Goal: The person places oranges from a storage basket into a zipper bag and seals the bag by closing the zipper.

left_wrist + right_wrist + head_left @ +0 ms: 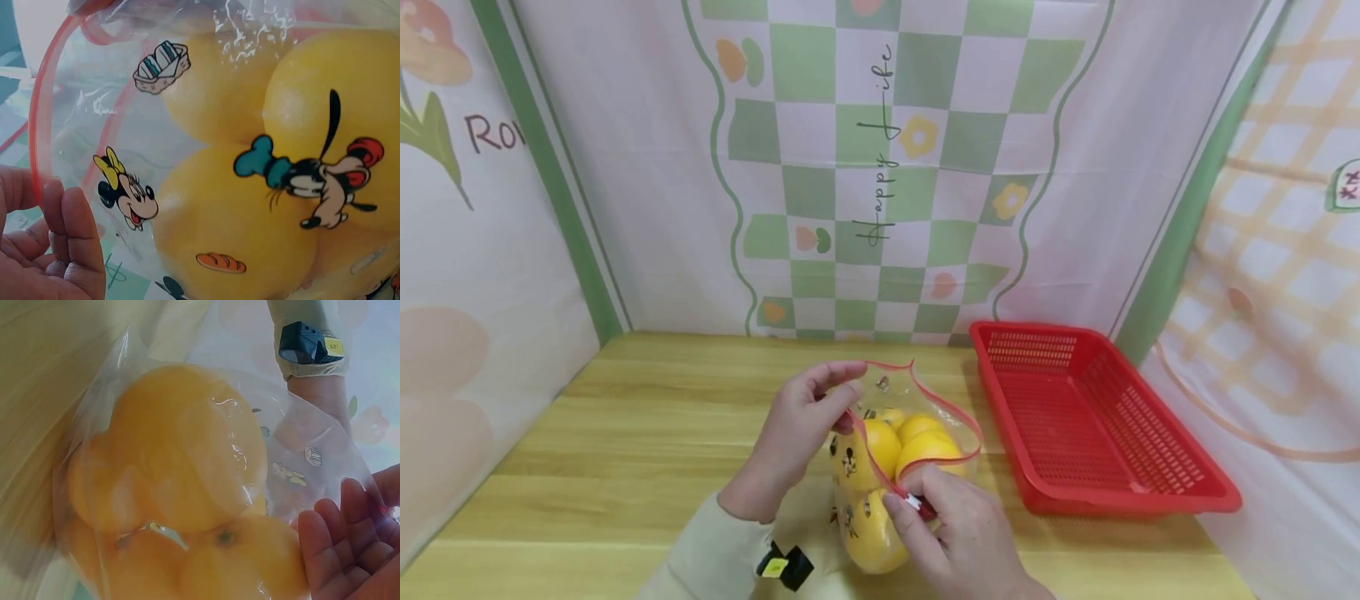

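A clear zip bag (887, 385) with a red zip edge and cartoon prints stands on the table, its mouth spread wide. Inside it are several oranges (880, 446), seen through the film in both wrist views. My left hand (797, 425) pinches the bag's rim at the upper left between thumb and fingers. At the near right of the mouth, my right hand (962, 525) pinches the rim by the white zip slider (913, 501). The right wrist view shows the right fingers (322, 537) curled beside the lowest orange (244, 556), outside the film.
To the right of the bag, a red plastic basket (1037, 475) with slotted walls sits on the wooden table (647, 450). A checked cloth (880, 192) hangs behind the table. A black wrist camera (786, 567) is strapped on the left sleeve.
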Action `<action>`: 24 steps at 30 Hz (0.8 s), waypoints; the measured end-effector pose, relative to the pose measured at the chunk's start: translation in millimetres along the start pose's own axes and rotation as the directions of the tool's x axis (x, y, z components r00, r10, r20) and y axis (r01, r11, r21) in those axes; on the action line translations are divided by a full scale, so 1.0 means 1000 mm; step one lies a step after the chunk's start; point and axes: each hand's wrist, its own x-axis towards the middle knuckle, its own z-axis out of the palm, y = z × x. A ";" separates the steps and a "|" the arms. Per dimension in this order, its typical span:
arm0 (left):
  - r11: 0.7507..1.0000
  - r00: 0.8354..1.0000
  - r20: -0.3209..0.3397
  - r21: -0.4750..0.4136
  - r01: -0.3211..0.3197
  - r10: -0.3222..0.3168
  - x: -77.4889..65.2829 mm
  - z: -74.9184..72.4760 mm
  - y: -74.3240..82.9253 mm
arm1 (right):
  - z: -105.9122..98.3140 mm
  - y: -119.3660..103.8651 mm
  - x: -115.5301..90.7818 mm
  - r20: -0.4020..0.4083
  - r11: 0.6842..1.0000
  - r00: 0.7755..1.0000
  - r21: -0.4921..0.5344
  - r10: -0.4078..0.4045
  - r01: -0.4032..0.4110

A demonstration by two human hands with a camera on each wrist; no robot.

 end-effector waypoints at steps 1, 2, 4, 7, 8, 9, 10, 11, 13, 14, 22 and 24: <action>1.000 1.000 0.011 -0.023 0.001 -0.001 0.002 -0.001 -0.001 | 0.000 0.000 0.000 0.002 1.000 1.000 0.000 0.002 -0.002; 0.999 1.000 0.023 -0.045 0.002 -0.001 0.004 -0.002 -0.002 | 0.000 0.000 0.000 0.005 1.000 1.000 0.000 0.005 -0.005; 0.995 0.999 0.044 -0.094 0.015 -0.011 0.008 -0.004 -0.004 | -0.001 0.001 -0.001 0.007 1.000 1.000 0.001 0.007 -0.007; 0.987 0.997 0.071 -0.153 0.050 -0.040 0.016 -0.007 -0.007 | -0.001 0.002 -0.002 0.010 1.000 1.000 0.006 0.003 -0.003; 0.983 0.995 0.080 -0.169 0.065 -0.052 0.019 -0.009 -0.009 | -0.001 0.002 -0.002 0.011 1.000 1.000 0.011 0.001 -0.002; 0.980 0.994 0.090 -0.182 0.079 -0.064 0.022 -0.010 -0.010 | -0.001 0.003 -0.003 0.010 1.000 1.000 0.012 -0.003 0.003; 0.978 0.992 0.103 -0.189 0.090 -0.071 0.025 -0.011 -0.011 | 0.000 0.003 -0.003 0.009 1.000 1.000 0.013 -0.009 0.008; 0.977 0.990 0.118 -0.191 0.094 -0.072 0.028 -0.013 -0.012 | 0.000 0.004 -0.003 0.009 1.000 1.000 0.014 -0.011 0.011; 0.977 0.985 0.158 -0.191 0.094 -0.063 0.035 -0.016 -0.013 | 0.000 0.005 -0.004 0.005 1.000 1.000 0.013 -0.020 0.020; 0.978 0.982 0.182 -0.186 0.090 -0.056 0.039 -0.017 -0.014 | 0.000 0.005 -0.004 0.005 1.000 1.000 0.013 -0.021 0.021; 0.985 0.891 0.450 -0.124 0.119 -0.051 0.073 -0.030 -0.021 | 0.000 0.007 -0.004 -0.004 0.998 0.998 0.020 -0.065 0.065; 0.984 0.860 0.507 -0.117 0.137 -0.059 0.081 -0.032 -0.023 | 0.000 0.008 -0.005 -0.001 0.997 0.998 0.027 -0.067 0.067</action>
